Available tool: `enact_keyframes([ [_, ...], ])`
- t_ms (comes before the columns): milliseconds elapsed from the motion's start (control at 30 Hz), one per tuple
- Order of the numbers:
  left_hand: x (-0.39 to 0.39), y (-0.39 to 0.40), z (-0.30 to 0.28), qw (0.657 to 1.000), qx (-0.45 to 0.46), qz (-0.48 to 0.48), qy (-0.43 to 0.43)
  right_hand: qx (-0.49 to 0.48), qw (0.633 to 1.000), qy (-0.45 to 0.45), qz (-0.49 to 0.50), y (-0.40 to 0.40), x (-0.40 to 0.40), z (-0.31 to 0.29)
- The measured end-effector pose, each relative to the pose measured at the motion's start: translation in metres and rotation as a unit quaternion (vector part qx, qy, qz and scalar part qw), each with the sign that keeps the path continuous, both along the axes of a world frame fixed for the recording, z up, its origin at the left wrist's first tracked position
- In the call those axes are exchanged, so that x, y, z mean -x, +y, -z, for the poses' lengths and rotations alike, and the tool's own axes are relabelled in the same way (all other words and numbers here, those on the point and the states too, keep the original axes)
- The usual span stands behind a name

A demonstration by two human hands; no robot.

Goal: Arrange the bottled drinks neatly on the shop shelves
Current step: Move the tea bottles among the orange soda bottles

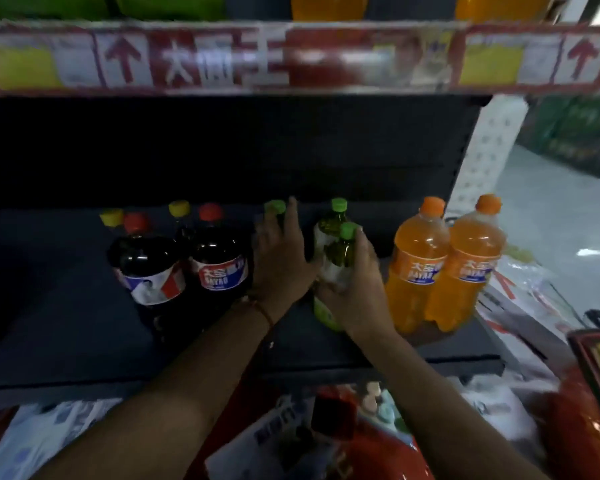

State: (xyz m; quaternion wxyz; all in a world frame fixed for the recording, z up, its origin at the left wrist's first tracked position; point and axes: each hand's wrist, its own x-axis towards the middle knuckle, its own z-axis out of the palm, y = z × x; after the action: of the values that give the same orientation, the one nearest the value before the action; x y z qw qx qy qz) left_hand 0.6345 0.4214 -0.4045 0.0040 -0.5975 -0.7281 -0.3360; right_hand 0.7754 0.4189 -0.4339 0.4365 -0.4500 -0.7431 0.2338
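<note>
Two hands grip green bottles between four colas, two orange

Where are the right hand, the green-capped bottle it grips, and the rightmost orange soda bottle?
right hand (355,292): head view, back of the hand.
green-capped bottle (342,252): head view, dark green neck just under the cap.
rightmost orange soda bottle (471,271): head view, on its label band.
</note>
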Motion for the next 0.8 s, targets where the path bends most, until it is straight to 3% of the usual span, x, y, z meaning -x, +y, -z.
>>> enact_keyframes([
  [100,0.010,0.030,0.024,0.991,-0.044,-0.015,-0.123,-0.055,0.997,-0.020,0.055,0.019,0.006,0.021],
  [200,0.020,0.044,0.033,0.973,-0.049,-0.048,-0.221,-0.049,0.990,-0.061,0.117,0.028,0.005,0.019],
  [267,0.020,0.042,0.029,0.975,-0.015,-0.081,-0.205,-0.017,0.985,-0.112,0.132,0.025,0.002,0.009],
  [400,0.002,0.010,0.002,0.977,0.091,-0.086,-0.173,0.099,0.989,-0.090,0.070,-0.003,-0.009,-0.018],
  [567,-0.005,-0.057,-0.032,0.963,0.128,-0.037,-0.234,0.254,0.964,-0.072,0.039,-0.050,-0.032,-0.050],
  [633,-0.002,-0.090,-0.043,0.948,0.162,-0.023,-0.275,0.300,0.954,-0.021,0.009,-0.081,-0.047,-0.074],
  [700,0.000,-0.126,-0.057,0.885,0.225,-0.074,-0.401,0.353,0.934,0.059,-0.014,-0.112,-0.063,-0.114],
  [767,-0.003,-0.170,-0.089,0.763,0.313,-0.123,-0.552,0.391,0.915,0.094,-0.041,-0.139,-0.077,-0.159],
  [800,-0.005,-0.191,-0.108,0.723,0.335,-0.128,-0.591,0.406,0.907,0.099,-0.046,-0.150,-0.082,-0.182],
])
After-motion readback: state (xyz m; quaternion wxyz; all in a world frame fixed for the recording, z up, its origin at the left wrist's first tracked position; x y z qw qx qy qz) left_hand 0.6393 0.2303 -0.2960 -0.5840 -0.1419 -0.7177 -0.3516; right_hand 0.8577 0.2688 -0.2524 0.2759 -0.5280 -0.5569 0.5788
